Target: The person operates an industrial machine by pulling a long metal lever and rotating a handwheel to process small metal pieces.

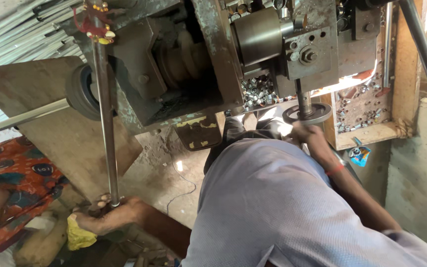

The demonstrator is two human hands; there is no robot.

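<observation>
Left hand [106,217] is closed around the lower end of a long metal rod [104,109], low on the left; the rod runs up past the machine [174,64] to its top edge. A yellow cloth [79,236] sits just under that hand. Right hand [303,132] rests on a round metal wheel [306,113] under the machine's shaft, fingers curled onto it; how firm the grip is can't be told. Wooden tray [366,133] on the right holds scattered small metal pieces. A recess in the machine [257,91] is packed with small shiny metal rings.
</observation>
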